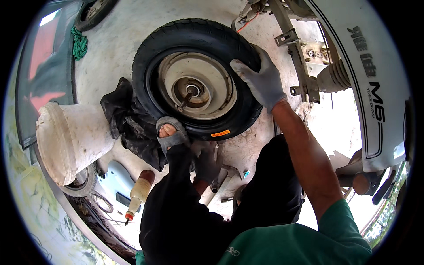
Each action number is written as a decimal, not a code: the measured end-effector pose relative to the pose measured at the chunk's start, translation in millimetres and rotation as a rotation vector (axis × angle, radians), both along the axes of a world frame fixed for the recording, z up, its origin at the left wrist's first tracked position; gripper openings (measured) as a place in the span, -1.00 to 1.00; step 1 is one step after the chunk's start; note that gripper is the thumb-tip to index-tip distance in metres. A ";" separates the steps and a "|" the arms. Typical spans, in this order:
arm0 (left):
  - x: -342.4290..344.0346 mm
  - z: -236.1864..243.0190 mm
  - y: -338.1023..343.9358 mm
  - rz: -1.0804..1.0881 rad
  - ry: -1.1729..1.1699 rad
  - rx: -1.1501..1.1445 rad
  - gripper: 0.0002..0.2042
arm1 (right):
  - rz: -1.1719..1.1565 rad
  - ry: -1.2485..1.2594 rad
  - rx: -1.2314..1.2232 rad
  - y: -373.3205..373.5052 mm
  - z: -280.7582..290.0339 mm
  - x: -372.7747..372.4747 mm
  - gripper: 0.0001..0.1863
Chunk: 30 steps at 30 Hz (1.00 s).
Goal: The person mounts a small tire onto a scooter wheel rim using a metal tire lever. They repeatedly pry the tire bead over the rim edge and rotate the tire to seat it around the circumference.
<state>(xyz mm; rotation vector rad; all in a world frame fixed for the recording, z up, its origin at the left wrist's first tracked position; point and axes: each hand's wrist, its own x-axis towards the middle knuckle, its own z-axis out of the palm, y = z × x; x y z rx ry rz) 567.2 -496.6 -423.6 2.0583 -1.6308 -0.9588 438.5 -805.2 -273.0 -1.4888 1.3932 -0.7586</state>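
Observation:
A black tyre [154, 39] on a pale metal hub wheel [214, 73] lies tilted on the floor before me, a short axle [187, 99] standing out of its middle. My right hand [263, 79], in a grey glove, grips the tyre's right side, thumb on the sidewall and fingers around the tread, partly hidden. Below the tyre's lower edge, in shadow beside my leg, is my gloved left hand [207, 163]. It looks closed, next to a thin light strip; what it holds is unclear. My sandalled foot [170, 132] presses against the tyre's lower left edge.
A white bucket [88, 137] lies on its side at left, by black cloth or plastic [134, 128]. Nearer are a bottle [140, 192] with a red cap and a phone [126, 199]. A white vehicle panel [371, 79] and metal frame [289, 39] stand at right.

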 end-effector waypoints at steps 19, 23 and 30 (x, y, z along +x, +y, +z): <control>-3.0 11.4 64.1 -0.363 0.189 0.485 -0.63 | 0.217 -0.399 0.278 -34.2 -28.0 -17.8 -0.20; 4.8 7.8 64.9 -0.320 0.182 0.454 -0.66 | 0.205 -0.375 0.299 -35.2 -27.2 -20.5 -0.25; 7.5 -14.4 23.5 -0.201 0.098 0.329 -0.69 | 0.274 -0.515 0.374 -37.2 -25.8 -25.3 -0.26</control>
